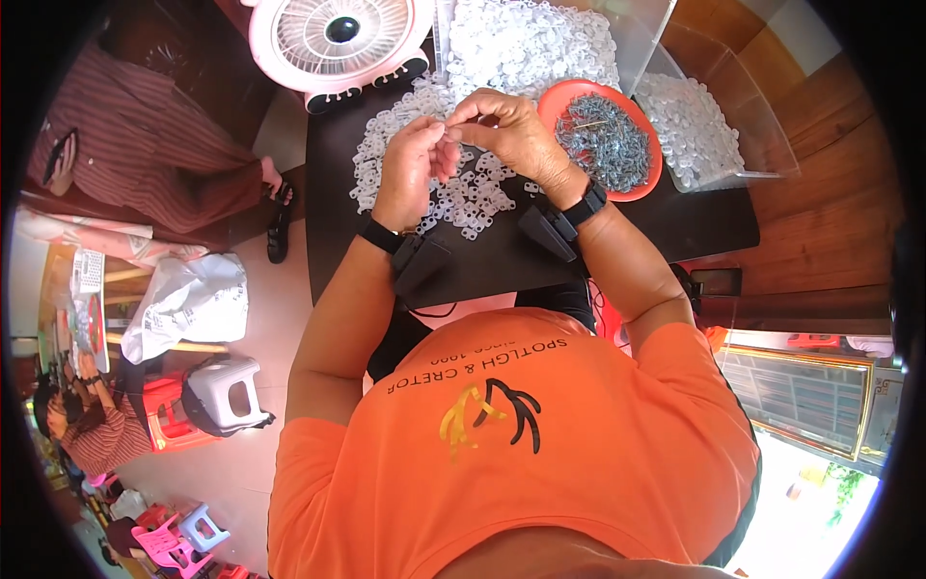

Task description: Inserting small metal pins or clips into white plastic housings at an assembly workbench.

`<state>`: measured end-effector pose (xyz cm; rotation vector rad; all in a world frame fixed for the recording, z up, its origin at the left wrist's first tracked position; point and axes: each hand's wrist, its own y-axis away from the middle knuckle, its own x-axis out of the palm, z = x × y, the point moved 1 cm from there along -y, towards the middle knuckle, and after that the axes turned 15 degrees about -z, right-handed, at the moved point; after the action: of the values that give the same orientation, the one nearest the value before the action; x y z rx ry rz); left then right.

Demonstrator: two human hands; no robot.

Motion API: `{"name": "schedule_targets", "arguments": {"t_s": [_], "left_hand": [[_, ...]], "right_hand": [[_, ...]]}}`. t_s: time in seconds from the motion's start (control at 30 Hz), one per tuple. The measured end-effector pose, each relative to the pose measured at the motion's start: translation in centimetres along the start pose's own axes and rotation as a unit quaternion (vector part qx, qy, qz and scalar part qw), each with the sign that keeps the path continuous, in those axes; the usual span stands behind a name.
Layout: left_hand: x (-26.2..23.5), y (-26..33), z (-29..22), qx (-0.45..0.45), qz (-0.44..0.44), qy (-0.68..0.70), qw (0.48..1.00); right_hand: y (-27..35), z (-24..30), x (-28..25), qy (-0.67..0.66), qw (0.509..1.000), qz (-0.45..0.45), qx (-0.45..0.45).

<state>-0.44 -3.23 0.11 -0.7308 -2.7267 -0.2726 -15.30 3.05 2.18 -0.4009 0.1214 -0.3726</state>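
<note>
Over the dark table, my left hand (413,169) and my right hand (516,137) meet fingertip to fingertip. Both are closed in a pinch; whatever small thing lies between the fingers is hidden. Beneath them spreads a loose pile of small white plastic pieces with holes (473,205). Just right of my right hand sits a round orange-red dish (640,191), heaped with thin grey metal pins or nails (606,145). A black band with a small box is strapped round each wrist.
Behind my hands stands a clear bin full of white pieces (531,43), with a second clear bin (762,174) at the right. A pink fan (342,29) occupies the table's far left. Another person in striped clothes (145,145) is at the left, near stools (222,396).
</note>
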Motion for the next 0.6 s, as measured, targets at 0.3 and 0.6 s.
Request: {"name": "schedule_targets", "arguments": {"t_s": [0.3,0.6], "left_hand": [[0.46,0.35,-0.27,0.063,-0.006,-0.058,0.996],[0.35,0.23,-0.06,0.117,-0.012,-0.034,0.992]], "right_hand": [[0.12,-0.08,-0.16,0.009,0.998,-0.027,0.058],[0.54,0.09,0.38,0.014,0.997,-0.066,0.028]]}}
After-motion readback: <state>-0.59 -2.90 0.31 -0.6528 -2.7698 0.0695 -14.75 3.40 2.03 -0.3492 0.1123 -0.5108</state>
